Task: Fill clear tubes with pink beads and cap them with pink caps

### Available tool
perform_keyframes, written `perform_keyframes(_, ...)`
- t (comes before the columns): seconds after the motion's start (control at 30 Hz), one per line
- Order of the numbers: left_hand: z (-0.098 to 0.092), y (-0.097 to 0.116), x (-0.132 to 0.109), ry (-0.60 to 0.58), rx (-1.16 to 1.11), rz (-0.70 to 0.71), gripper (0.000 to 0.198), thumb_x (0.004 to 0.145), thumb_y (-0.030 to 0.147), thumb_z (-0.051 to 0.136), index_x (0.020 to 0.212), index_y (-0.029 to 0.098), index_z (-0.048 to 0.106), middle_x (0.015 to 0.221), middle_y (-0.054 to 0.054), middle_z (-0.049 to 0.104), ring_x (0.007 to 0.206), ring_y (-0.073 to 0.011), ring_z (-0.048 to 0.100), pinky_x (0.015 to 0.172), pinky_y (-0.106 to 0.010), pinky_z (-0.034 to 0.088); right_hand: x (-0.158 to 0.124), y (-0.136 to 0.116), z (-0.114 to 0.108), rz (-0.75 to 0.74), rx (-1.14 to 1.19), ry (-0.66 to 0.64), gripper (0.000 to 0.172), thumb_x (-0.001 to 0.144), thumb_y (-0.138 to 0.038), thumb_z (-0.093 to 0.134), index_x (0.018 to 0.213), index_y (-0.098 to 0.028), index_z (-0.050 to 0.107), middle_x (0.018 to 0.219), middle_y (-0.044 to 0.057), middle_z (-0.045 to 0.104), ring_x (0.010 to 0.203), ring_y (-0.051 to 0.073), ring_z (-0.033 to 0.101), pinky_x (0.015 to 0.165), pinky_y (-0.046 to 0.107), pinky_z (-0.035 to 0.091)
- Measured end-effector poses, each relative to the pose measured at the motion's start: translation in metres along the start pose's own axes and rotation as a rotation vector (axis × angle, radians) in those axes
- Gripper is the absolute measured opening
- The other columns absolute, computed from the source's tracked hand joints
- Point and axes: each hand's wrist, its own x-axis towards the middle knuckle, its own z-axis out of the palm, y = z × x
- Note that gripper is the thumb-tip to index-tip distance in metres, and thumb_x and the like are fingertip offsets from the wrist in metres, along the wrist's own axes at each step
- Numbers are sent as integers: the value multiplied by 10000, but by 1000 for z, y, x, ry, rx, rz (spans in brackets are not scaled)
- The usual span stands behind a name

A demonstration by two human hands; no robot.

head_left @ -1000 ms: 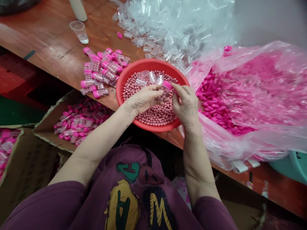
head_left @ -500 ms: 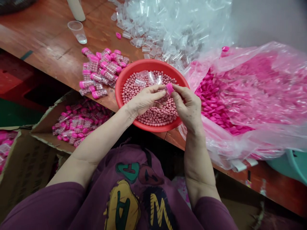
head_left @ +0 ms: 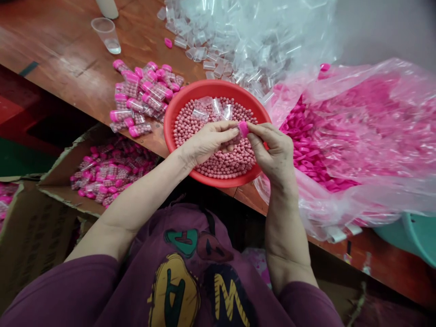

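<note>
Over a red basin [head_left: 177, 102] of pink beads [head_left: 218, 168], my two hands meet at one small container. My left hand [head_left: 213, 141] is closed around its clear body, which the fingers mostly hide. A bright pink cap [head_left: 243, 129] sits at the end of that container, and my right hand [head_left: 272, 150] pinches the cap between thumb and fingertips. Several clear empty tubes [head_left: 216, 106] lie on the beads at the far side of the basin. Capped containers filled with beads [head_left: 150, 91] are piled on the table left of the basin.
Clear tubes [head_left: 218, 50] are heaped behind the basin. To the right, a plastic bag [head_left: 368, 136] spills pink caps [head_left: 306, 156]. A cardboard box [head_left: 64, 163] with filled containers stands below the table edge at left. A clear cup [head_left: 107, 34] stands at the back left, and a teal tub [head_left: 405, 236] at the right.
My right hand has shifted slightly right and down, its fingers still at the pink cap. My left hand stays nearly in place. The whole view has shifted a little.
</note>
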Motion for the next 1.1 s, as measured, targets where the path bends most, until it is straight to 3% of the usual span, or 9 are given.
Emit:
perform_keyframes(0.33, 5, 5, -7, -2, 268, 58, 127, 1028, 115, 745, 922, 140, 812, 742, 12, 630, 627, -68, 517, 613, -230, 401, -11, 14, -1, -36, 81, -30, 249, 1079, -362, 736, 1262, -377, 905, 1136, 33, 884, 1006, 244, 830, 914, 424, 709)
perform_keyframes(0.47, 5, 5, -7, -30, 183, 26, 101, 1034, 161, 761, 973, 148, 840, 802, -13, 681, 663, -87, 566, 644, -256, 430, -17, 9, 0, 30, 106, 24, 271, 1102, -400, 709, 1300, -385, 892, 1173, 36, 879, 1027, 249, 832, 940, 440, 713)
perform_keyframes(0.7, 2, 2, -3, 36, 116, 4, 106, 1003, 210, 838, 1099, 164, 842, 813, 0, 707, 665, -86, 609, 643, -238, 455, -11, -5, 8, 50, 6, 64, 282, 1126, -460, 676, 1281, -362, 890, 1154, 54, 865, 1031, 248, 824, 966, 448, 716)
perform_keyframes(0.97, 7, 2, -5, 55, 231, 80, 56, 1029, 135, 794, 1032, 144, 850, 759, 11, 653, 651, -76, 537, 644, -249, 419, -15, 7, 10, 98, 155, 49, 265, 1096, -501, 726, 1259, -375, 894, 1138, 34, 875, 1036, 263, 831, 989, 471, 717)
perform_keyframes(1.1, 4, 1, -5, 25, 169, 87, 31, 1010, 186, 838, 992, 162, 844, 837, -8, 709, 708, -82, 589, 704, -242, 477, -20, 5, 13, 73, 125, 116, 274, 1112, -452, 708, 1316, -398, 882, 1179, 29, 873, 1077, 268, 834, 1024, 488, 717)
